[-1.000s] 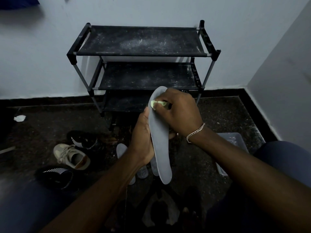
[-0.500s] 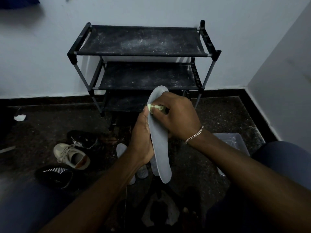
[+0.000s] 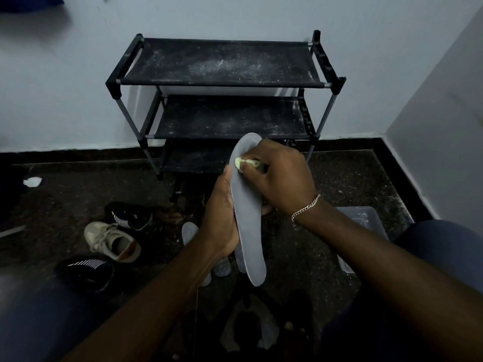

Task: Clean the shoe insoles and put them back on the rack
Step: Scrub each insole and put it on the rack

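- The right hand [image 3: 282,178] pinches a small green wipe [image 3: 244,162] against the grey insole [image 3: 248,231]. Over the last second the wipe has slid a little across the toe end toward the left edge, which looks like short rubbing strokes.
- The left hand [image 3: 222,218] still grips the insole round its middle, holding it on end in the air in front of the rack [image 3: 222,83].
- So cleaning of this one seems to be underway, with only the toe area being worked.
- The rack's shelves are dusty and hold no insoles, and loose insoles [image 3: 189,231] lie on the floor [image 3: 326,178] by the shoes [image 3: 112,240], so I judge plenty remains.
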A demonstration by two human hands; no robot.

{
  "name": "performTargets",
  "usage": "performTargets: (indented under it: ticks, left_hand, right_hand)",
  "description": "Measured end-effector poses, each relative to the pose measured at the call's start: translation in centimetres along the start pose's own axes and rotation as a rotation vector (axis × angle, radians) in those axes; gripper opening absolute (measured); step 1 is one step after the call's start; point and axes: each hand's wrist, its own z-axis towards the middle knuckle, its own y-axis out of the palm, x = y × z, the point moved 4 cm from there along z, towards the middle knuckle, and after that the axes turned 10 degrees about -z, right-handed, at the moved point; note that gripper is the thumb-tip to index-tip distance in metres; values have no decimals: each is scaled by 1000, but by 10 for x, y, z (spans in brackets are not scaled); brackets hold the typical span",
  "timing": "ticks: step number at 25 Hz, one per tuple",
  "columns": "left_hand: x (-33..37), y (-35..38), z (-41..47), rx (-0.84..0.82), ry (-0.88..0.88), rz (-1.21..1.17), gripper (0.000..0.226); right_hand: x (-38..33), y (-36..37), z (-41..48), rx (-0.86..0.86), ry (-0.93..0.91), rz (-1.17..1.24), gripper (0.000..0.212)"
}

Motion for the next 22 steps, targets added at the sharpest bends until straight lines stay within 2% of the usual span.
performTargets:
  ticks: [4, 5, 6, 7, 8, 9, 10, 12, 13, 15, 16, 17, 19, 22]
  left_hand:
    - [1, 22, 1, 66, 52, -85, 34]
    - [0, 25, 4, 33, 55, -130, 30]
    - [4, 28, 3, -2, 76, -144, 40]
    - [5, 22, 4, -8, 127, -88, 64]
    - [2, 16, 6, -15, 182, 8, 74]
    - [-3, 12, 9, -2, 208, 104, 59]
    - [-8, 9, 12, 24, 187, 170, 34]
    - [-14, 7, 18, 112, 95, 160, 17]
    - [-16, 6, 20, 95, 30, 36, 24]
    - [-13, 6, 21, -11, -3, -214, 70]
    - [-5, 4, 16, -47, 29, -226, 73]
    - [-4, 3, 16, -48, 74, -137, 68]
    - [-10, 3, 17, 24, 108, 73, 42]
    - [-12, 1, 18, 120, 114, 92, 11]
  right_hand:
    - [-5, 1, 3, 13, -16, 2, 20]
    - [-7, 3, -1, -3, -28, -1, 20]
    - [-6, 4, -3, -14, -33, -3, 20]
    - [-4, 2, -4, -16, -24, -5, 21]
    - [0, 1, -2, -6, -8, -7, 21]
    - [3, -2, 1, 15, 5, -9, 21]
    - [4, -4, 5, 39, 9, -11, 20]
    - [0, -5, 8, 56, -4, 5, 20]
    - [-3, -3, 7, 38, -10, 13, 20]
    - [-7, 2, 0, -11, -17, 3, 20]
    - [-6, 3, -2, -18, -17, -5, 20]
    - [-2, 2, -2, -9, -10, -8, 20]
    - [4, -3, 3, 33, 14, -4, 20]
    - [0, -2, 8, 33, 5, 25, 21]
